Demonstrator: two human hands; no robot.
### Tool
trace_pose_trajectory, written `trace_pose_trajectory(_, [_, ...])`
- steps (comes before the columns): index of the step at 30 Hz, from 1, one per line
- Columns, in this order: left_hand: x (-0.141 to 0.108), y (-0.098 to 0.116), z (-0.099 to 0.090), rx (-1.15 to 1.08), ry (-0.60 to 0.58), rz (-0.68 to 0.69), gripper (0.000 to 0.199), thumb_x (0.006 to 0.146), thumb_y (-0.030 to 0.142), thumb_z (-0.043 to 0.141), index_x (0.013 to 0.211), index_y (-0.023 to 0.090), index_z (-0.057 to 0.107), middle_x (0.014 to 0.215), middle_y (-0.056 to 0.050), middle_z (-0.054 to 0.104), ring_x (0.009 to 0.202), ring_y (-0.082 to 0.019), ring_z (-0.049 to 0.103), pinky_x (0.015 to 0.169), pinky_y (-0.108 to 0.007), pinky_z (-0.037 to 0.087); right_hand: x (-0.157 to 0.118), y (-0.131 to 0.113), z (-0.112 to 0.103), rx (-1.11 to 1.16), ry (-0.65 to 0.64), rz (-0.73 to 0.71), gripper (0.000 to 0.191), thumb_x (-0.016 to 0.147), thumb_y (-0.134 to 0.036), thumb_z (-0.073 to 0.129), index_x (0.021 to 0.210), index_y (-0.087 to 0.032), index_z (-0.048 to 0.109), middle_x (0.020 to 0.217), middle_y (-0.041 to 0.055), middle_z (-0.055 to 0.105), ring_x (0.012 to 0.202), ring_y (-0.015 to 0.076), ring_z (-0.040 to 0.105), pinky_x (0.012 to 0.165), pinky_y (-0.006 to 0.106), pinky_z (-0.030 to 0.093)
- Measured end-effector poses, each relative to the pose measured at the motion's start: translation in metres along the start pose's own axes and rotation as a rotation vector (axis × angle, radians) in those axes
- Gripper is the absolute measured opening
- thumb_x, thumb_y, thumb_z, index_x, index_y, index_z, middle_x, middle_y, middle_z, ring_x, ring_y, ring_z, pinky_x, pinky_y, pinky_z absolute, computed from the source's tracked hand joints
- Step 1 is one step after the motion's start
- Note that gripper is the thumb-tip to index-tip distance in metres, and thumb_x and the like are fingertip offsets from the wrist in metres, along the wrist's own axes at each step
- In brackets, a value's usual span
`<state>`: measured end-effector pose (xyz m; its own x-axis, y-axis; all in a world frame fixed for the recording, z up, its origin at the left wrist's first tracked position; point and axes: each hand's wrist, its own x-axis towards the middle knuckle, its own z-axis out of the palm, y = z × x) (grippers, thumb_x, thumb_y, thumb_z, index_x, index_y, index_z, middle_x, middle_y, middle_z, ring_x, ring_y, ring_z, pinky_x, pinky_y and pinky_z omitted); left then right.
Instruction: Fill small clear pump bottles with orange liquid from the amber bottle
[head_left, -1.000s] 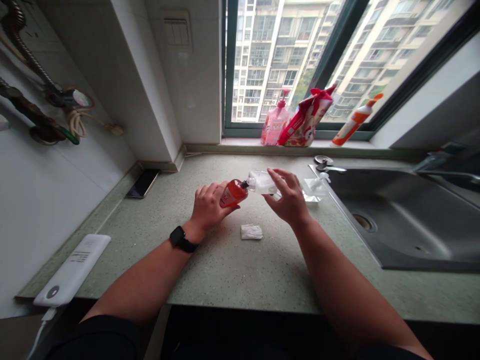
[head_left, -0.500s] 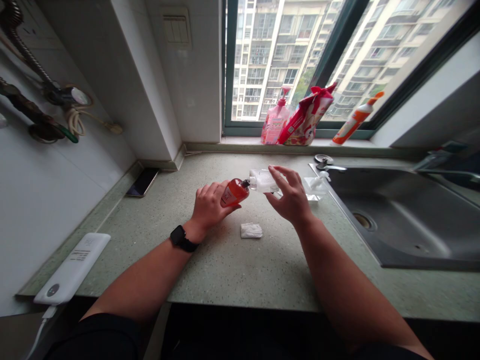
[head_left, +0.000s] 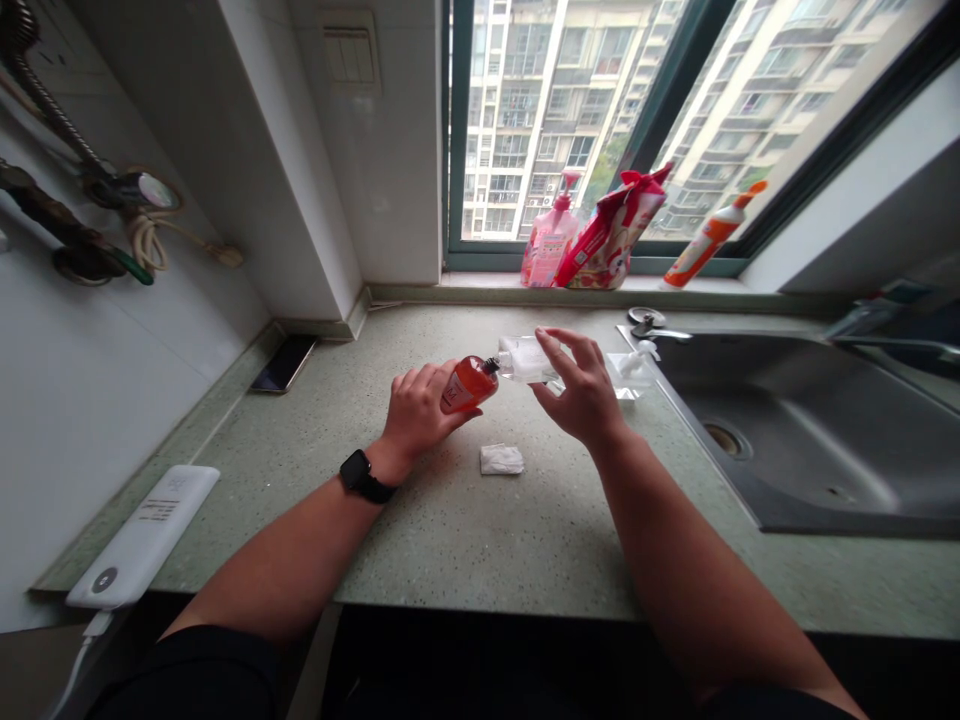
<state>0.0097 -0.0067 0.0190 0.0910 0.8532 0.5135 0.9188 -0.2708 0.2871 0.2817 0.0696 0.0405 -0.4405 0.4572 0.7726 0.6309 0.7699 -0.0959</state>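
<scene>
My left hand (head_left: 420, 408) is closed round a red-orange bottle (head_left: 469, 386), tilted so that its dark threaded neck points right and up. In my right hand (head_left: 581, 390) is a clear bottle (head_left: 525, 359), held nearly on its side between thumb and fingers, its mouth facing left. The two mouths meet or almost touch; I cannot tell whether liquid passes between them. A white pump top (head_left: 640, 358) lies on clear packaging beyond my right hand, near the sink. Below the bottles, a folded white tissue (head_left: 502, 460) rests on the counter.
The steel sink (head_left: 810, 420) is at the right. On the windowsill stand a pink pump bottle (head_left: 550, 245), a red pouch (head_left: 615, 235) and an orange-white bottle (head_left: 709, 240). A phone (head_left: 283, 363) and a white power bank (head_left: 146, 535) with a cable lie at the left.
Almost nothing differs. Both hands keep their hold on the two bottles, and the view has shifted only very slightly.
</scene>
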Motion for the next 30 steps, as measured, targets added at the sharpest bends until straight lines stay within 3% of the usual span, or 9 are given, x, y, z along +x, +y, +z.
trace_pose_trajectory(21, [-0.0002, -0.0004, 0.0010, -0.006, -0.002, 0.008, 0.091, 0.086, 0.084, 0.069, 0.152, 0.022, 0.058, 0.129, -0.014, 0.074, 0.112, -0.034, 0.067, 0.099, -0.046, 0.044, -0.0004, -0.0001, 0.0004, 0.012, -0.022, 0.022, 0.105, 0.088, -0.009, 0.070, 0.174, -0.044, 0.020, 0.155, 0.0104, 0.054, 0.138, 0.0397, 0.056, 0.116, 0.066, 0.053])
trace_pose_trajectory(30, [-0.0005, -0.0005, 0.0011, -0.011, 0.003, 0.013, 0.091, 0.086, 0.083, 0.070, 0.152, 0.022, 0.057, 0.130, -0.013, 0.074, 0.114, -0.034, 0.067, 0.100, -0.046, 0.044, 0.0015, -0.0025, -0.0011, 0.007, -0.009, 0.014, 0.099, 0.088, -0.007, 0.067, 0.172, -0.042, 0.028, 0.153, 0.0105, 0.056, 0.136, 0.0381, 0.058, 0.116, 0.064, 0.053])
